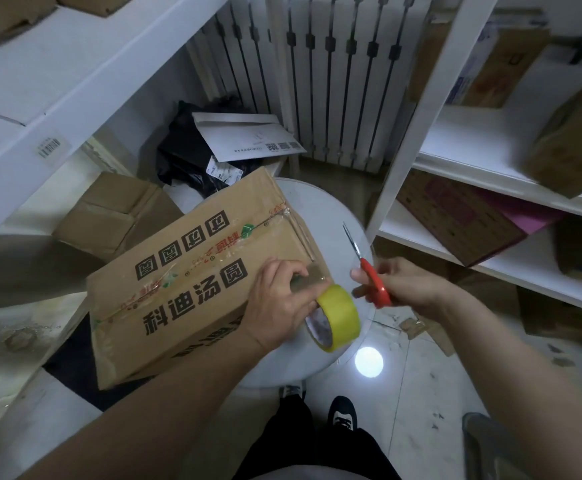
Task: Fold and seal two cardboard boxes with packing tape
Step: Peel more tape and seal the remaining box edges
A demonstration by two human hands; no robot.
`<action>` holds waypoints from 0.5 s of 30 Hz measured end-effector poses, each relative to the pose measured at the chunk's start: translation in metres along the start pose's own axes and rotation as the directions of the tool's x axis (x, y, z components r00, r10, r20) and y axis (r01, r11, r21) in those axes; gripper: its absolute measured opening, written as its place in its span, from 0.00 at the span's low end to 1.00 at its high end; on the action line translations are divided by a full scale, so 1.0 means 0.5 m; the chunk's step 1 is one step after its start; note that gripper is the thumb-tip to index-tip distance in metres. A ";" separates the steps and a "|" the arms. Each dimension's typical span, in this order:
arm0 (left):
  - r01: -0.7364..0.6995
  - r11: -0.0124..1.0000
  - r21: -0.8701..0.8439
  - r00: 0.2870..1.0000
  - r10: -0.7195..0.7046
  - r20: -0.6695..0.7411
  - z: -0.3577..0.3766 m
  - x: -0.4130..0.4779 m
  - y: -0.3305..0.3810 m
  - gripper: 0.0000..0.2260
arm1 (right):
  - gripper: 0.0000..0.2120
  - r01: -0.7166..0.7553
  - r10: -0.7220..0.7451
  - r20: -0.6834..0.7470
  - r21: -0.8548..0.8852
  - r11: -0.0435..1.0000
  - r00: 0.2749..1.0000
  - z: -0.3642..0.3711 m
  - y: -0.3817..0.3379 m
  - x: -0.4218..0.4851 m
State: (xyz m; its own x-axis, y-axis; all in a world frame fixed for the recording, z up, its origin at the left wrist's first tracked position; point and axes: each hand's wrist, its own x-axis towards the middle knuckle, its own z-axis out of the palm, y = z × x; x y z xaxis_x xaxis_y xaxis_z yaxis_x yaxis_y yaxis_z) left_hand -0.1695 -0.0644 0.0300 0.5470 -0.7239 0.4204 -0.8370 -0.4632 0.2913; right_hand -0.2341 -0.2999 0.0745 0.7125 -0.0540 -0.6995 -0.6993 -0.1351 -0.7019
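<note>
Cardboard box (192, 271) matte, rectangular | left hand (279, 303) grips glossy tape roll (338, 317) | right hand (407, 285) grips scissors (369, 268)

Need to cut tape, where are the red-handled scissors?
Head view, right of centre: the right hand grips the red-handled scissors, just right of the yellow tape roll.

Cardboard box (192, 278), printed, flaps closed, clear tape along the top seam. It lies across the left side of a round white table (320, 209), overhanging the near-left edge. Left hand (279, 299) at the box's right end grips a yellow tape roll (338, 317), a strip drawn up onto the box corner. Right hand (407, 282) over the table's right edge holds red-handled scissors (369, 271), blades pointing away. White shelves (490, 174) to the right, radiator (334, 81) behind.
</note>
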 end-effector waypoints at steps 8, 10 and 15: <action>-0.148 0.986 0.077 0.963 0.126 0.240 -0.014 0.044 -0.028 0.27 | 0.29 -0.031 0.015 0.058 0.283 0.959 0.998 0.069 0.022 -0.008; -0.158 0.971 0.178 0.928 0.084 0.363 -0.019 0.046 -0.049 0.34 | 0.17 -0.027 0.033 -0.018 0.260 0.965 0.999 0.082 0.034 -0.004; 0.020 0.963 0.270 0.889 -0.141 0.436 -0.016 0.075 -0.081 0.30 | 0.10 -0.091 0.126 -0.386 0.108 0.990 0.914 0.134 0.092 0.067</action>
State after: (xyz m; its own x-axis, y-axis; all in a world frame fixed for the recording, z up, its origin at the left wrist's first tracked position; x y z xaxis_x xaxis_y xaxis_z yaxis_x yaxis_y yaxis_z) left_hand -0.1147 -0.0687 0.0409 0.5973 -0.8009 -0.0424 -0.7989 -0.5988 0.0570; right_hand -0.2459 -0.2417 0.0098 0.5850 -0.4484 -0.6758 -0.7631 -0.0218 -0.6460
